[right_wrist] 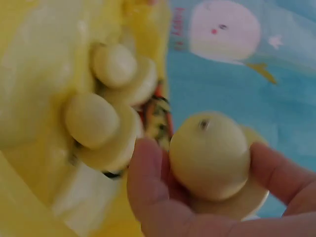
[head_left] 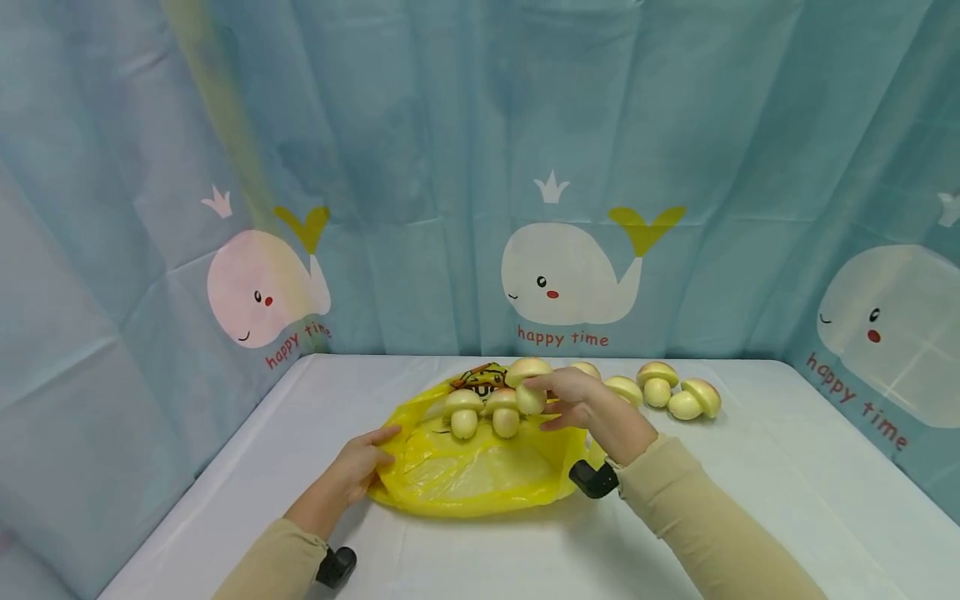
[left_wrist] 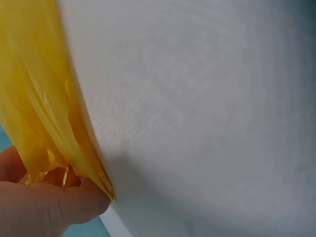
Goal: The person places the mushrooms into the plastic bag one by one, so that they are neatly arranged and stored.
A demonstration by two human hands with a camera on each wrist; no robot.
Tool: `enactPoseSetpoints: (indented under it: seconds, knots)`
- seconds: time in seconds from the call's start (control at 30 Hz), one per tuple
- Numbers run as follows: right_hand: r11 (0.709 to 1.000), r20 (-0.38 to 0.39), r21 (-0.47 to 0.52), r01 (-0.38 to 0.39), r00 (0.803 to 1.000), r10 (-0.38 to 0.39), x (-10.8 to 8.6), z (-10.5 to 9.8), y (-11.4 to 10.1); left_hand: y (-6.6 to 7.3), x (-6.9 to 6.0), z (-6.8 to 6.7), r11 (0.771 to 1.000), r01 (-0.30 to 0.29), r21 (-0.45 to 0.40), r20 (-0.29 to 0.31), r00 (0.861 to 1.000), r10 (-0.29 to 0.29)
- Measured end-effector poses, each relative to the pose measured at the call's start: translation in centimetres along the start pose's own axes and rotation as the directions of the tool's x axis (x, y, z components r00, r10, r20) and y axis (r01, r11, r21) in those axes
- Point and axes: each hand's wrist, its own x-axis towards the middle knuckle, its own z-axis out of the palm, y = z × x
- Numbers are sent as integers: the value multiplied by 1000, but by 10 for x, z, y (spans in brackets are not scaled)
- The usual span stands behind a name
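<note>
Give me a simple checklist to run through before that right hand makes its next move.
1. Left hand has the bag by its edge: ok, pinched at the side.
2. Bag mouth open: ok, it gapes toward the person.
3. Right hand has the held mushroom from both sides: ok; how firmly, cannot tell.
4. Held mushroom fully over the opening: cannot tell; it is by the bag's far side.
5. All mushrooms in the bag: not ok; other mushrooms lie on the table, some partly hidden by the right hand.
</note>
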Motion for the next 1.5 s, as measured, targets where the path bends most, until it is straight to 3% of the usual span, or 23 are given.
enactPoseSetpoints:
  seconds: [0.17,0.3,0.67,0.87,1.27,1.5]
  knots:
    - [999,-168,-40,2,986,-9,12,15,16,-3,0,0,1000,-5,-13,1,1000,5]
    - [998,-253,-69,5,967,-22,17,21,25,-3,-1,0,1000,-1,-15,-3,1000,1]
    - [995,-307,27,92,948,-79,19,31,41,-3,1,-1,1000,9,-5,-4,1000,-9]
    - [998,-381,35,44,924,-28,27,37,49,-1,1,-1,1000,11,-6,1,1000,-11]
    - [999,-385,-26,-29,923,17,43,37,60,-1,1,-1,1000,18,-14,-8,1000,-18]
    - [989,-331,-130,-64,943,17,43,38,62,-1,1,-2,1000,20,-12,-4,1000,-20]
